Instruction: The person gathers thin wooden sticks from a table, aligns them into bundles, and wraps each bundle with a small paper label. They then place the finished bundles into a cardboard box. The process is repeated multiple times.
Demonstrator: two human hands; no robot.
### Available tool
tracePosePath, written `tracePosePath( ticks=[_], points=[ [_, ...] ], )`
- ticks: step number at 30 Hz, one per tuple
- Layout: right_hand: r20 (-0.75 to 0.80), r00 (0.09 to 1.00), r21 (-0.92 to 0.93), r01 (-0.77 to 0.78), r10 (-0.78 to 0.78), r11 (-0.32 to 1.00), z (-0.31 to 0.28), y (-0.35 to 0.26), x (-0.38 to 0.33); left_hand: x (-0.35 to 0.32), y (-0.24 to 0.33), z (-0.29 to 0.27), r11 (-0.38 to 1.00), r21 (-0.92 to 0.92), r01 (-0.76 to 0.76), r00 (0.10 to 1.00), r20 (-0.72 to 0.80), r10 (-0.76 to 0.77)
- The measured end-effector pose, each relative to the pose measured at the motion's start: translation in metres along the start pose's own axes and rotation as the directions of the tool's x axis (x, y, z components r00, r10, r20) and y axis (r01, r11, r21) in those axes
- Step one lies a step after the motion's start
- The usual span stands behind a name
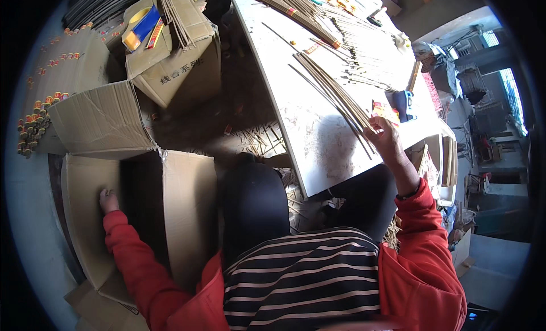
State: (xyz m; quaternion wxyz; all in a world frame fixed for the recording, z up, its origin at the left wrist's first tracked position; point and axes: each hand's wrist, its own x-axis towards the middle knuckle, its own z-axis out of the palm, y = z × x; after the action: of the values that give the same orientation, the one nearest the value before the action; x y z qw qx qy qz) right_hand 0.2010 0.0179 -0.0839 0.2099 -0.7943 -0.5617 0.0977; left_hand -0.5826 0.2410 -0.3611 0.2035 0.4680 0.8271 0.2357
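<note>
My right hand (384, 136) is over the near part of the white table, its fingers closed round the near ends of a bundle of thin brown incense sticks (335, 89). The sticks slant away to the far left across the tabletop, a few of them splayed apart from the bundle. My left hand (108, 201) reaches into an open cardboard box (190, 211) on the left, close to its left wall. Its fingers look bent, but they are small and shaded, so I cannot make out whether they hold anything. The bottom of the box is in dark shadow.
More incense sticks lie across the white table (310, 160), beside a blue tool (404, 105). A second cardboard box (182, 75), with a tape roll (138, 18) and sticks on top, stands at the far left. Banded incense bundles (42, 114) are stacked by the left wall.
</note>
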Motion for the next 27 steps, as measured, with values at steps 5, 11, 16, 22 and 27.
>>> tracePosePath(
  ticks=[5,11,16,22,27],
  points=[
    [0.177,0.984,-0.312,0.031,0.026,0.949,0.000,0.013,0.005,-0.049,0.118,-0.081,0.943,-0.249,-0.219,0.944,-0.299,0.140],
    [0.104,0.986,-0.316,0.159,-0.133,0.935,0.001,0.017,0.009,-0.232,0.347,-0.103,0.575,-0.597,-0.560,0.829,-0.415,0.375],
    [0.204,0.979,-0.239,0.062,-0.012,0.969,-0.004,0.020,0.019,-0.376,0.466,0.001,0.362,-0.929,0.080,0.713,0.307,0.630],
    [0.322,0.943,-0.291,0.183,-0.084,0.939,0.007,0.016,0.037,-0.441,0.526,0.125,0.488,-0.490,0.722,0.360,0.869,0.340],
    [0.336,0.933,-0.290,0.236,-0.132,0.928,0.010,0.021,0.047,-0.446,0.542,0.150,0.433,-0.377,0.818,0.233,0.907,0.350]
  ],
)
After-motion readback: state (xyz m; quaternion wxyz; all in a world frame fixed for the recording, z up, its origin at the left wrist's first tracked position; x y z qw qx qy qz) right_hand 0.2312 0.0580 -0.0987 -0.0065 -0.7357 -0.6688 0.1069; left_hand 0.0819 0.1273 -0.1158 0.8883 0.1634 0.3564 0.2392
